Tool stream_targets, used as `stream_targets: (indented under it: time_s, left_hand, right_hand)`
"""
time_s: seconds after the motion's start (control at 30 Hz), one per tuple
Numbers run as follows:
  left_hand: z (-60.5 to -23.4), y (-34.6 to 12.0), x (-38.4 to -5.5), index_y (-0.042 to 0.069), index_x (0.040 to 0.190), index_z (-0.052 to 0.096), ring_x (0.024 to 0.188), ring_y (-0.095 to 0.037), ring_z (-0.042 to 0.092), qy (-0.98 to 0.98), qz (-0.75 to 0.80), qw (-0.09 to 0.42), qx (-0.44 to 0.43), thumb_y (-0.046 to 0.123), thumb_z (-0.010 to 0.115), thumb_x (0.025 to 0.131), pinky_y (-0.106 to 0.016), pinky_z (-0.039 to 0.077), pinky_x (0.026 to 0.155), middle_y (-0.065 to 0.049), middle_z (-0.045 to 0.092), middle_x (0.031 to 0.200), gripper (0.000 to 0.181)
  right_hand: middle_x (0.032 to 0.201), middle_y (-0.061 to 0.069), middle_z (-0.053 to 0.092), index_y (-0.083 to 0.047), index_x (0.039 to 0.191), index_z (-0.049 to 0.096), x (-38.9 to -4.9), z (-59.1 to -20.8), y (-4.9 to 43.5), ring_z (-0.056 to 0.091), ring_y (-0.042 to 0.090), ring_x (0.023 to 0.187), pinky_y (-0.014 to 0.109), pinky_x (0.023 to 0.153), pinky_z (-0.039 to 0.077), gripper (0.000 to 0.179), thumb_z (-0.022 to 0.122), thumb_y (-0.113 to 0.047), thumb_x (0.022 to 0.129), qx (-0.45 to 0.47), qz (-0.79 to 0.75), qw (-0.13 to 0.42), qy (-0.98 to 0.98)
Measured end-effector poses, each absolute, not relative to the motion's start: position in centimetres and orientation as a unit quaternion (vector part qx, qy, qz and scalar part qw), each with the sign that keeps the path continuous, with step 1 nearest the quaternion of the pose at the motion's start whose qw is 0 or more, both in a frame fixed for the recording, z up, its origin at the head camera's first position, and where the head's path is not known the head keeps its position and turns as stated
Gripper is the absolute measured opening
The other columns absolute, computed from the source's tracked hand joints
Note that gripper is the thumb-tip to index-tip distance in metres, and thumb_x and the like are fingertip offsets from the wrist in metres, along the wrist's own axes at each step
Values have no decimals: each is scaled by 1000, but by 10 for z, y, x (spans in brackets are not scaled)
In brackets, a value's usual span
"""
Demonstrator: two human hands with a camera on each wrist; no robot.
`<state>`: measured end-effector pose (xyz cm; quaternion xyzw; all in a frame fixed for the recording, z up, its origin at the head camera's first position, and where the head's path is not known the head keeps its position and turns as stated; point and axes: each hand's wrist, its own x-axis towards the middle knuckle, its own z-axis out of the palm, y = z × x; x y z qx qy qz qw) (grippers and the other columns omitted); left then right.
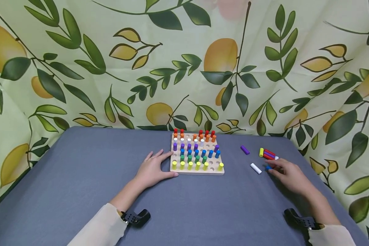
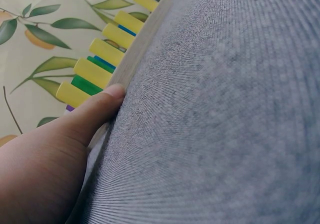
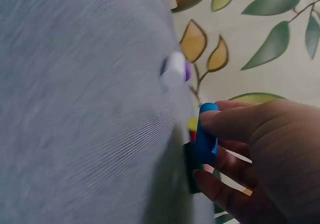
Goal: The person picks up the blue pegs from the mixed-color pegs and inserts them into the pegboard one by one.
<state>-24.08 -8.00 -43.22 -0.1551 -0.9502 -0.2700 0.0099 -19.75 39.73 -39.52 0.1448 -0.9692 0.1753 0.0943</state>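
A wooden pegboard (image 1: pixel 200 173) carries rows of short pegs in red, orange, white, purple, blue, green and yellow, with some holes bare. My left hand (image 1: pixel 153 170) rests at its left end; the thumb (image 2: pixel 112 96) touches the front edge, the other fingers lie by the left side. To the right of the board, my right hand (image 1: pixel 290 174) pinches a blue peg (image 3: pixel 206 134) between thumb and fingers, just above the cloth. A dark green peg (image 3: pixel 191 166) shows behind it, close to the fingertips. A white peg (image 1: pixel 256 168) lies just left of that hand.
A purple peg (image 1: pixel 245 150) lies between the board and a small group of loose pegs, among them a yellow peg (image 1: pixel 261 152) and a red peg (image 1: pixel 269 152). Grey cloth (image 1: pixel 80 177) covers the table. A leaf-patterned curtain (image 1: pixel 172 44) hangs behind it.
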Motion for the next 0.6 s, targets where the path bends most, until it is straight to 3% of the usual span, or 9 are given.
stream_targets:
  time_s: [0.17,0.37,0.6]
  left_hand:
    - [-432,-79,-240,23,148,54,149,-36,40,-950,-272,7,-153,60,81,76,-62,20,126,-19,50,154,85]
    - [-432,-80,-241,23,148,54,149,-35,40,-949,-275,10,-152,60,81,76,-61,19,127,-19,50,154,85]
    - [-434,-79,-241,24,148,54,150,-36,39,-948,-279,7,-154,61,81,76,-62,19,127,-18,49,154,85]
  right_hand:
    - [102,8,71,-5,113,75,-194,-378,389,50,-9,79,19,62,49,24,74,-5,90,154,189,131,-961]
    - [97,1,69,-9,114,73,-201,-356,364,58,-7,78,15,63,51,23,72,-4,92,187,220,164,-943]
    - [98,-2,70,-14,114,71,-213,-335,325,63,-5,84,19,67,55,20,70,-8,95,213,234,155,-936]
